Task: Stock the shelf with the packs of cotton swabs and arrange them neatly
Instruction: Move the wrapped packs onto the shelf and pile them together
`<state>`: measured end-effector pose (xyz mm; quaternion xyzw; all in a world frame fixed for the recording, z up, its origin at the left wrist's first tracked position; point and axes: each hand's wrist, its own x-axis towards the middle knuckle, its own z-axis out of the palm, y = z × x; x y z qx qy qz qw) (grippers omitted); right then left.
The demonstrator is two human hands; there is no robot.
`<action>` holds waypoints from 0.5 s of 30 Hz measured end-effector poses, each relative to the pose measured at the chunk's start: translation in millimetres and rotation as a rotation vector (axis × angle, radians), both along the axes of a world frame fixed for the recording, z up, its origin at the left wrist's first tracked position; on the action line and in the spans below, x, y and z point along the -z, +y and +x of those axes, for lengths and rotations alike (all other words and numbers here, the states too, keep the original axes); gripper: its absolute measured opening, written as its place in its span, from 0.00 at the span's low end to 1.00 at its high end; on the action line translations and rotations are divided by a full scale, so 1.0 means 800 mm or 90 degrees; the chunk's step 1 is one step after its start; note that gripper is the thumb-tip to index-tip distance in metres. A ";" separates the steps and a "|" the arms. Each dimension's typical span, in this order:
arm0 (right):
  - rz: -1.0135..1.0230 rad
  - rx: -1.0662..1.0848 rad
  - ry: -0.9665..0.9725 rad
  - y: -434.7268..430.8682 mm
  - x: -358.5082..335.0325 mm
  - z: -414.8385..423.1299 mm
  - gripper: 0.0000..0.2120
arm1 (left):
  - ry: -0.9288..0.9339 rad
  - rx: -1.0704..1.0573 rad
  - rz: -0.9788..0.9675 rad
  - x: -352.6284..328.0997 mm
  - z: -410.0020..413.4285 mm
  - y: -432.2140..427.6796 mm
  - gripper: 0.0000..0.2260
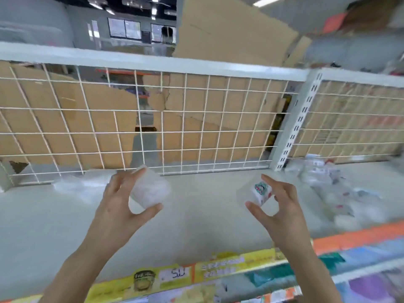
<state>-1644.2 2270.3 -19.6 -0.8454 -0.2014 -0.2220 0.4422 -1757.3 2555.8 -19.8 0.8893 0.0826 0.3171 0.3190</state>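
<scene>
Our left hand (122, 208) pinches a clear pack of cotton swabs (150, 189) between thumb and curled fingers, just above the grey shelf (196, 224); our right hand (284, 208) pinches a labelled pack (261, 192) the same way, well apart from the first; a heap of more packs (328, 186) lies on the shelf to the right; blurred clear wrapping (85, 184) sits at the left, near the white wire grid (175, 132); a yellow price strip (175, 275) edges the front.

White wire grid (185, 132), cardboard (98, 119) behind, ceiling lights (263, 2)
</scene>
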 end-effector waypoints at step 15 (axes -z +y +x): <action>-0.038 0.216 -0.012 -0.299 -0.045 -0.081 0.30 | -0.035 0.238 -0.014 -0.022 0.070 -0.276 0.37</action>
